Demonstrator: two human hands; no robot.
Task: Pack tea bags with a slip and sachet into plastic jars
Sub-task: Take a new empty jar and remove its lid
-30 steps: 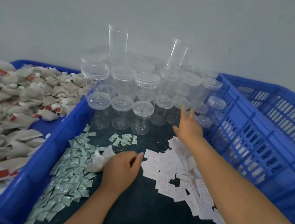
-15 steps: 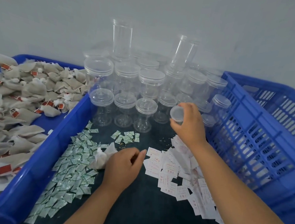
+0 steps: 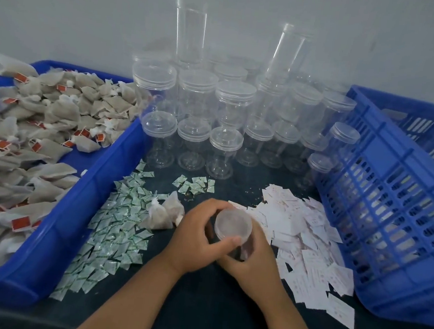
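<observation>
The small lidded plastic jar (image 3: 233,231) is held between both hands directly in front of the person. Its long axis is close to upright, tipped slightly toward the camera, so the lid (image 3: 233,218) faces up. The left hand (image 3: 193,243) curls round the lid, thumb lying across its near rim. The right hand (image 3: 254,259) wraps the clear body below it, and the two hands touch around the jar. That grip looks set for twisting the lid off, though I cannot tell if the lid has loosened. The jar appears empty. Just left of the jar lie two loose tea bags (image 3: 164,212), with the sachets (image 3: 116,223) beyond them, both nearer the left hand. The paper slips (image 3: 304,235) begin just right of the jar, nearer the right hand. Behind the jar stand the stacked empty jars (image 3: 222,149).
</observation>
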